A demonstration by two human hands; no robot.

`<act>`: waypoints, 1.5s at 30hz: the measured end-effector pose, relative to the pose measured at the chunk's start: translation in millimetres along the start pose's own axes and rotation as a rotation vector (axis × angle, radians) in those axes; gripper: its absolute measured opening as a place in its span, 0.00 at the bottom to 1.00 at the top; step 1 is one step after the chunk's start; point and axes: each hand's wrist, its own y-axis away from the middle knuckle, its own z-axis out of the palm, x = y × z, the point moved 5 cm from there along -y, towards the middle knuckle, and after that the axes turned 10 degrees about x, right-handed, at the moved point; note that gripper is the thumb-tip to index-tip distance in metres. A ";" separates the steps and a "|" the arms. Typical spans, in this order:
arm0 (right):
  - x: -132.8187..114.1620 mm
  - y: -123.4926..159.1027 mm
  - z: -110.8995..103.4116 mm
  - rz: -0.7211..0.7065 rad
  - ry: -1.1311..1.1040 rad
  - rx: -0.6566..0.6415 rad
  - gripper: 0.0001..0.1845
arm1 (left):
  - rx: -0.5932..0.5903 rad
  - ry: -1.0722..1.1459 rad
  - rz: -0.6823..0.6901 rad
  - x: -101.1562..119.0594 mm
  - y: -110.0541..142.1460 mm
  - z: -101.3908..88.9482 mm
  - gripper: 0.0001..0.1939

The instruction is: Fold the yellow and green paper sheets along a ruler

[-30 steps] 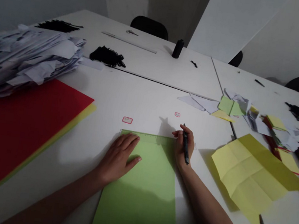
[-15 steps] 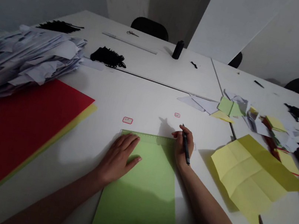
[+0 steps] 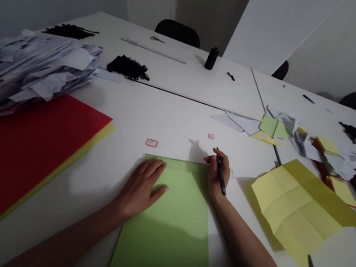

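Green sheet point(image 3: 170, 230) lay flat under and right of the left hand point(image 3: 139, 188), running back toward the wearer. Left hand was spread, palm down, fingertips on the clear ruler point(image 3: 186, 166) at the sheet's far edge, nothing gripped. Right hand point(image 3: 215, 181) was closed around a dark pen point(image 3: 221, 171), at the ruler's right end.

Handling, my read: sheet light, thin, bendy, easy to crease or slide; best taken by two corners or pinned flat. Ruler stiff, light, likely slick; hold down mid-length, lift by an end. Pen rigid, light; grip on the barrel.

Yellow creased sheet point(image 3: 297, 205) sat right of the pen grip. Red sheet point(image 3: 34, 152) was well left of the left hand, paper pile point(image 3: 40, 68) beyond it. Two red-bordered labels point(image 3: 151, 143) point(image 3: 211, 136) were just past the ruler. Farther out: black cord bundle point(image 3: 127, 67), black cylinder point(image 3: 212, 58), scissors point(image 3: 157, 39).

Vs earlier frame: tiny view shift, pen angle near identical, ruler and sheet unmoved as far as I could tell.
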 end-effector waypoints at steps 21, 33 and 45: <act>-10.4 14.6 17.8 -0.436 0.189 -0.377 0.14 | 0.003 -0.033 0.022 0.4 0.3 0.5 0.28; -3.5 17.8 26.5 -0.513 0.322 -0.500 0.19 | -0.001 -0.020 0.013 -0.3 0.1 0.1 0.28; -6.6 17.0 26.1 -0.465 0.275 -0.492 0.15 | -0.001 -0.044 0.020 0.5 0.6 0.6 0.28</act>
